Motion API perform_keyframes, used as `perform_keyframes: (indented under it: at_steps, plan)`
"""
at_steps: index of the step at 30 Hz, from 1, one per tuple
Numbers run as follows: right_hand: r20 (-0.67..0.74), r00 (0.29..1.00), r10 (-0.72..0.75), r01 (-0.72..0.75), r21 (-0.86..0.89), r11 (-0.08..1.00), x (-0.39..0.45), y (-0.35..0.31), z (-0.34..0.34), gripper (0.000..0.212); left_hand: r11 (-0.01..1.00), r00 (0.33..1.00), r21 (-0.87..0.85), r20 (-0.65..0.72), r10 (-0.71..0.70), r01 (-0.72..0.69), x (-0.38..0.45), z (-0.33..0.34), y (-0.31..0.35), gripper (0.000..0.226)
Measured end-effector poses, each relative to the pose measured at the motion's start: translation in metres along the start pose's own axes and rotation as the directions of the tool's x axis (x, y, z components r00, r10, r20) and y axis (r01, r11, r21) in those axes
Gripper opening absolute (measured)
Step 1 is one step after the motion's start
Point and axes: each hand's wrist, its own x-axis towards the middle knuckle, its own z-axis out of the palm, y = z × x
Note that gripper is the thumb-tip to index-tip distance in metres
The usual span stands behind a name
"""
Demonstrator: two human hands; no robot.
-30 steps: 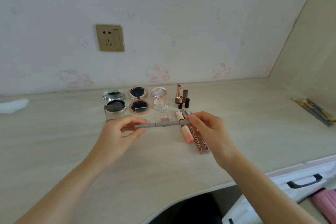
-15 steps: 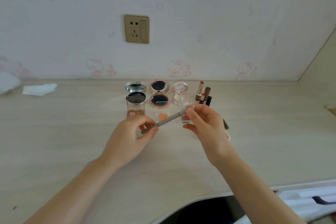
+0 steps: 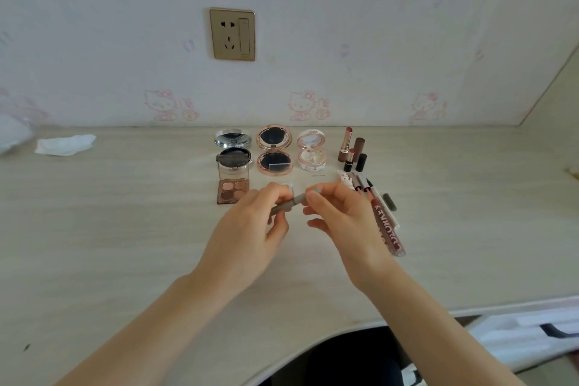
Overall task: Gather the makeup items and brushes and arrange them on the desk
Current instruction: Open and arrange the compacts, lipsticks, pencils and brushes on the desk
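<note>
Both forearms reach up from the bottom edge and converge over the middle of the desk [image 3: 125,244]. The left hand [image 3: 247,235] is turned palm-inward, its thumb and forefinger pinching the lower end of a slim grey makeup pencil [image 3: 294,200], the other fingers loosely curled beneath. The right hand [image 3: 341,222] meets it from the opposite side, wrist bent, fingertips gripping the pencil's upper end while the lower fingers spread slightly. The pencil is held above the desk, tilted so its right end sits higher and farther away.

Just right of the right hand lies a row of slim items on the desk: a lip gloss tube [image 3: 388,229] with printed lettering, and thin liner pens [image 3: 369,188] beside it. Behind the left hand rests an open eyeshadow palette [image 3: 233,193]. Farther back stand three open round compacts: a silver one [image 3: 233,147], a rose-gold one [image 3: 274,149] and a white one [image 3: 311,150]. To their right several lipsticks [image 3: 347,144] stand upright. A crumpled tissue [image 3: 64,145] lies far left, and a wall socket [image 3: 232,34] sits above on the wall.
</note>
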Motion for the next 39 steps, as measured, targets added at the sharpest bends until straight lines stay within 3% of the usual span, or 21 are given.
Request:
perform_keyframes:
  at_steps: [5, 8, 13, 22, 32, 39]
  plan:
    - [0.021, 0.997, 0.077, -0.077, -0.008, 0.997, -0.001, -0.001, -0.002, 0.021, 0.996, 0.998, 0.069, -0.025, 0.062, -0.061, -0.001, -0.002, 0.004, 0.012]
    - [0.024, 0.996, 0.084, -0.084, -0.030, 0.996, -0.002, -0.002, -0.001, 0.017, 0.994, 0.997, 0.073, -0.006, 0.081, -0.080, 0.000, -0.004, 0.004, 0.014]
    - [0.045, 0.998, 0.048, -0.045, -0.053, 0.998, -0.002, -0.003, 0.000, 0.011, 0.994, 0.996, 0.068, 0.019, 0.088, -0.089, -0.001, -0.001, 0.004, 0.018]
    - [0.140, 0.990, -0.017, 0.039, -0.155, 0.987, -0.005, -0.003, -0.005, 0.011, 0.954, 0.989, 0.264, 0.090, 0.120, -0.140, 0.000, -0.009, -0.002, 0.030]
    - [0.140, 0.990, -0.020, 0.041, -0.148, 0.988, 0.001, -0.006, -0.014, 0.020, 0.996, 0.990, 0.084, 0.138, -0.012, 0.001, 0.002, -0.005, -0.009, 0.024]
    - [0.100, 0.995, 0.003, 0.008, -0.105, 0.994, 0.005, -0.011, -0.027, 0.017, 0.995, 0.995, 0.071, 0.070, 0.064, -0.069, 0.003, -0.005, -0.011, 0.018]
